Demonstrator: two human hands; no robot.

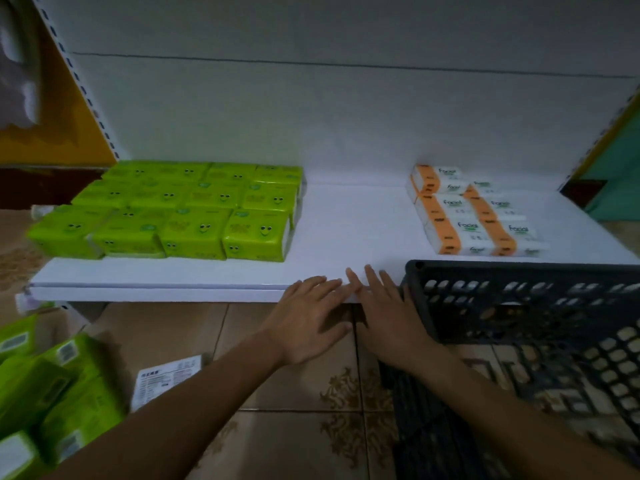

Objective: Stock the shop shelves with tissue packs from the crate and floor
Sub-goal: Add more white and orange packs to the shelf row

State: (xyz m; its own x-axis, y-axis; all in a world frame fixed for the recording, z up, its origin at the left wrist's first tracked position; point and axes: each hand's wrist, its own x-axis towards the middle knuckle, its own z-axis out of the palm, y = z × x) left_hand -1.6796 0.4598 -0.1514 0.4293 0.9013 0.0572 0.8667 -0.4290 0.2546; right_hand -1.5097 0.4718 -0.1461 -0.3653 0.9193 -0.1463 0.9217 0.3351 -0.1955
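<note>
A single wide-angle camera worn on the person's head looks forward and steeply down from close range, squarely facing a low white shelf (346, 230) and its back panel, whose straight edges bow toward the frame's borders. Both forearms enter from the bottom edge, with the left hand (308, 320) and right hand (388, 317) near frame centre at the shelf's front lip, so the viewpoint sits just above and behind them. A black crate (519, 306) fills the lower right and the tiled floor (294, 393) the lower middle; no second view overlaps.
</note>
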